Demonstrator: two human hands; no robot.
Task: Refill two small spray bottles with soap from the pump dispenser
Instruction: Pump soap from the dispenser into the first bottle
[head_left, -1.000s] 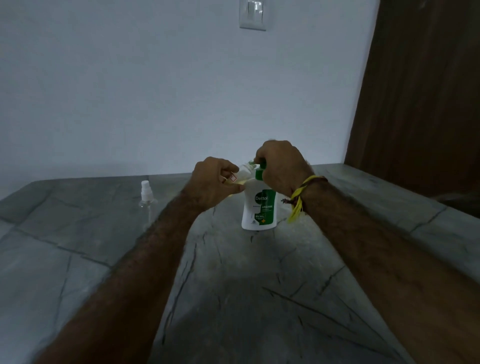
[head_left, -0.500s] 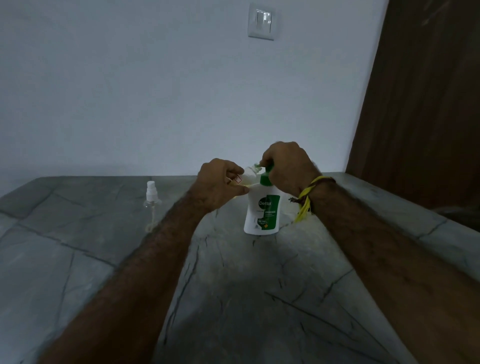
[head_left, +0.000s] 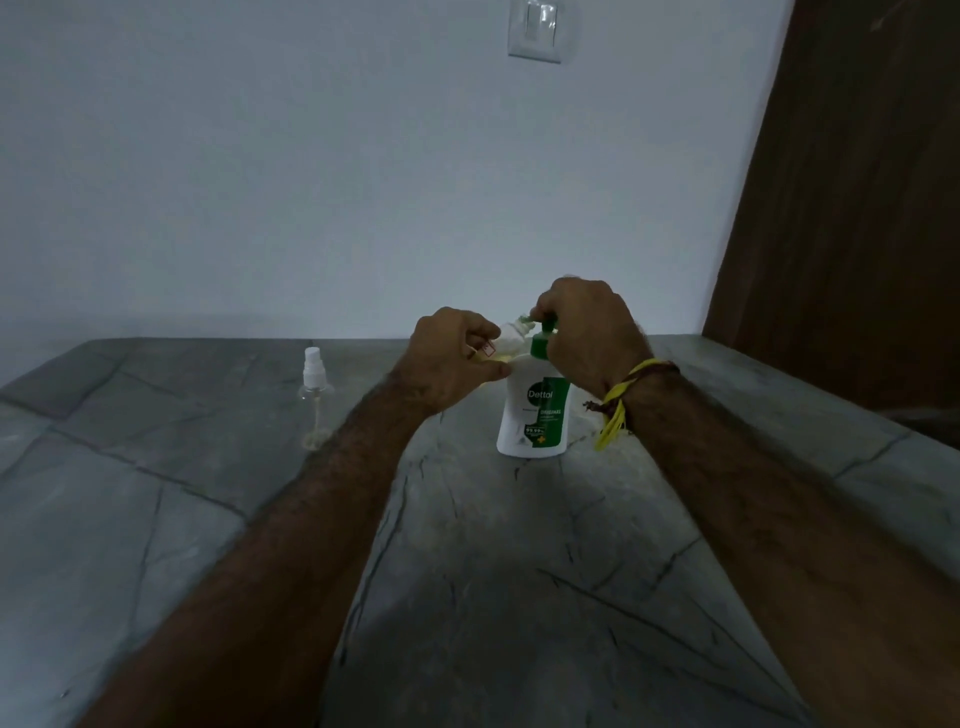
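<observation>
**Q:** what's each hand doing?

**Me:** My right hand (head_left: 587, 332) is curled over the green pump head of the soap dispenser (head_left: 535, 410), which stands upright on the stone counter (head_left: 467, 571). My left hand (head_left: 457, 358) pinches a small spray bottle (head_left: 511, 338), tilted, mouth at the nozzle.

**Q:** other bottle?

**Me:** The second spray bottle (head_left: 314, 384) stands capped at 9 o'clock of the dispenser, well apart.

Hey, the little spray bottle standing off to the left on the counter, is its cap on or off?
On. The clear spray bottle stands upright on the counter with its white spray head seated on top, apart from both hands.
</observation>
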